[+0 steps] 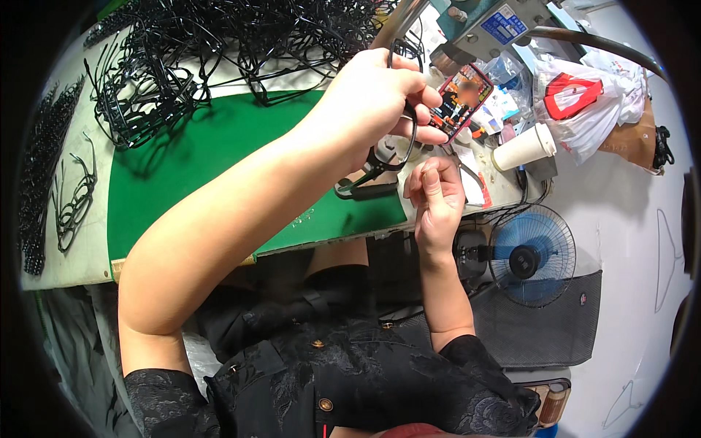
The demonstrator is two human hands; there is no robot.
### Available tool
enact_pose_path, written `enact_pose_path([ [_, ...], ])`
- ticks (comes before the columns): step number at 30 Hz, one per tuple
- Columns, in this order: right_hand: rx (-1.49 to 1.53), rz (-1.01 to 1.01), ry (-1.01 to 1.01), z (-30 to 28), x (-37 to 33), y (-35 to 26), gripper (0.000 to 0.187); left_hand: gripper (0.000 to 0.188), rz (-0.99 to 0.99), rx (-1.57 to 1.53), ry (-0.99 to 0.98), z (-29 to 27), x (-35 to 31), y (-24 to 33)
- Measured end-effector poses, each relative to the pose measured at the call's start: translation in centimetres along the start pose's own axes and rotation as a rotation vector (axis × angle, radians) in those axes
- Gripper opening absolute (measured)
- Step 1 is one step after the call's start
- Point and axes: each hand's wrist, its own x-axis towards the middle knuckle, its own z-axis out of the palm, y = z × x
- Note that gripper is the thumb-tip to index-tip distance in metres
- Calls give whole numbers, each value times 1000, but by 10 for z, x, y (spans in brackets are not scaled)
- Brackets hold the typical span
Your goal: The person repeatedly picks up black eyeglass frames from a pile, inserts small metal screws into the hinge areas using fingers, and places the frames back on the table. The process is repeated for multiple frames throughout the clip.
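Observation:
My left hand [376,98] reaches across the green mat, its fingers closed on a black eyeglass frame [414,135]. The frame's thin black parts curve above and below my fingers. Just below it, at the mat's right end, lies a black and dark green object with a loop-like shape [369,191]; its kind is unclear. My right hand [438,197] is by the table's front edge, below the left hand. Its thumb and forefinger are pressed together; whatever they hold, if anything, is too small to make out.
A tangled heap of black eyeglass frames [219,51] covers the back of the green mat [182,182]; more lie at left. A machine [489,33] stands at top right, near a lit phone [461,102], a white cup [524,148] and a plastic bag [584,109]. Below is a fan [533,255].

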Motion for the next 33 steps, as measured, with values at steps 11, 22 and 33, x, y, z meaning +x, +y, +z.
enact_pose_path([
  [11,-53,-29,-19,-7,1,-9,15,12,-56,-36,-29,16,5,-5],
  [22,-94,-195,27,-11,31,-38,15,15,-77,44,1,23,4,-6],
  [33,-238,-812,390,8,126,-151,14,15,-60,23,7,32,4,-12],
])
